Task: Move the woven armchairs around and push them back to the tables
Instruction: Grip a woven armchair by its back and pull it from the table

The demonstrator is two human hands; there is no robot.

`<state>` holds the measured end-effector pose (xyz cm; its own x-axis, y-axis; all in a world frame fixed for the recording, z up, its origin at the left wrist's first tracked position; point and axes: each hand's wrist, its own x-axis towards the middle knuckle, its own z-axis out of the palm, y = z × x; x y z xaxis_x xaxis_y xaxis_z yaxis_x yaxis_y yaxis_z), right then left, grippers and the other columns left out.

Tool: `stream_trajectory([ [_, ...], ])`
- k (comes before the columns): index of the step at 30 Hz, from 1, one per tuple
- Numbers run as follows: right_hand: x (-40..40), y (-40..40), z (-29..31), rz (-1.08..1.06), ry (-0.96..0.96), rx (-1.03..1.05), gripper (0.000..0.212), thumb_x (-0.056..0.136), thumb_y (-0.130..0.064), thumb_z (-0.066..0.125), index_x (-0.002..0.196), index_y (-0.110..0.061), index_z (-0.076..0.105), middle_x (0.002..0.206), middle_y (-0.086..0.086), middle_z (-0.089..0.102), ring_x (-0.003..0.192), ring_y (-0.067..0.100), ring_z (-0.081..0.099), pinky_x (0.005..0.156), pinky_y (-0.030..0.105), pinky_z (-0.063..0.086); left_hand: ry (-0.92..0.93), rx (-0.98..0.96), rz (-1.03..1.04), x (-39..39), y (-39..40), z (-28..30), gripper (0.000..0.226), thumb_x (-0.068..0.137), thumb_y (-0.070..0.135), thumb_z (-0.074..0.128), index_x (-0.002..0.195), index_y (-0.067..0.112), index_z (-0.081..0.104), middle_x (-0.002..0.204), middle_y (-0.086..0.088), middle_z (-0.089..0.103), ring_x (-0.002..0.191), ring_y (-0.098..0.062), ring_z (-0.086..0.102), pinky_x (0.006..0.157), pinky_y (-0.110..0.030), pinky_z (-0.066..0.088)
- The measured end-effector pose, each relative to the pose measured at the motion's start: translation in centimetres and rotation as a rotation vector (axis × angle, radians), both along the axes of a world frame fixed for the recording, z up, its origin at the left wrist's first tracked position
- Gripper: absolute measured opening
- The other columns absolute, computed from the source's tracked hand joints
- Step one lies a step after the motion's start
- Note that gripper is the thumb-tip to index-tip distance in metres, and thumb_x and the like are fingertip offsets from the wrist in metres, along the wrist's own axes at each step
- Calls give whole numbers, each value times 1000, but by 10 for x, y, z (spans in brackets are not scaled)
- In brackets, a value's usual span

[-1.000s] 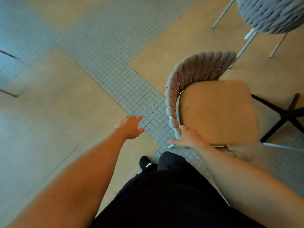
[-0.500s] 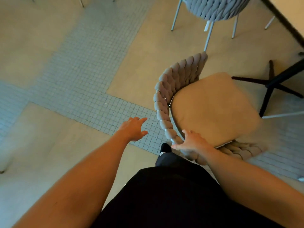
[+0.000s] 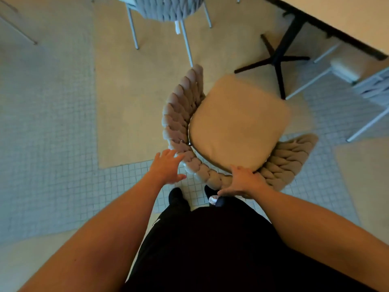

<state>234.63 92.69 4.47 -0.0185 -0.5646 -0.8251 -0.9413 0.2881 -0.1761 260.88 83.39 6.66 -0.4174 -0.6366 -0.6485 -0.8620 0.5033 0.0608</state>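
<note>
The woven armchair (image 3: 229, 131) stands w/ its seat facing the table (image 3: 341, 20), still well short of it. Right hand (image 3: 244, 182) curls over the back rim; left hand (image 3: 168, 165), fingers spread, touches the weave. Prob. light, thin legs, stiff frame under soft braid, so best gripped at the rim, both sides.

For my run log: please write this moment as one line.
right hand: holds armchair back | left hand: open, beside it | table: ahead

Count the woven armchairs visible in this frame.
3: nearest armchair under the hands, second armchair at the top edge, third armchair partly cut off at right. Others may be out of frame.
</note>
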Motion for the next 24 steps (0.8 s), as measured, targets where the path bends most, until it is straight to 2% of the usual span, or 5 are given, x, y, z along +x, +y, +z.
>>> stream_trajectory([
  [6,24,26,-6,-110,103,5,123,63,-90,65,158,-23,25,155,9,40,144,35,33,120,53,24,-13,51,-304,-2,-32,-9,91,87,61,66,158,31,18,161,-5,27,150,-28,19,122,-58,12],
  [11,39,38,-19,-232,140,-7,103,70,-74,75,150,-26,35,151,3,44,138,29,42,112,51,35,-52,72,-515,-11,-57,-30,87,84,63,68,155,32,27,159,-1,32,148,-24,26,121,-59,12],
  [19,48,42,-32,-160,243,-40,64,84,-47,73,138,-28,44,134,1,56,126,26,53,117,56,16,-191,65,-712,-34,-61,-45,69,93,47,64,153,34,34,153,1,42,146,-28,31,117,-68,6],
  [21,48,41,-36,-144,242,-44,57,87,-43,71,137,-29,46,132,2,56,125,26,53,119,58,10,-197,29,-732,-40,-59,-46,56,95,32,62,147,32,42,148,0,46,140,-29,37,116,-70,14],
  [24,43,38,-36,-88,240,-100,38,93,-33,65,129,-33,53,125,1,60,117,25,57,112,53,26,-191,2,-734,-47,-60,-47,35,96,19,56,131,26,54,135,-5,54,126,-31,50,102,-59,39],
])
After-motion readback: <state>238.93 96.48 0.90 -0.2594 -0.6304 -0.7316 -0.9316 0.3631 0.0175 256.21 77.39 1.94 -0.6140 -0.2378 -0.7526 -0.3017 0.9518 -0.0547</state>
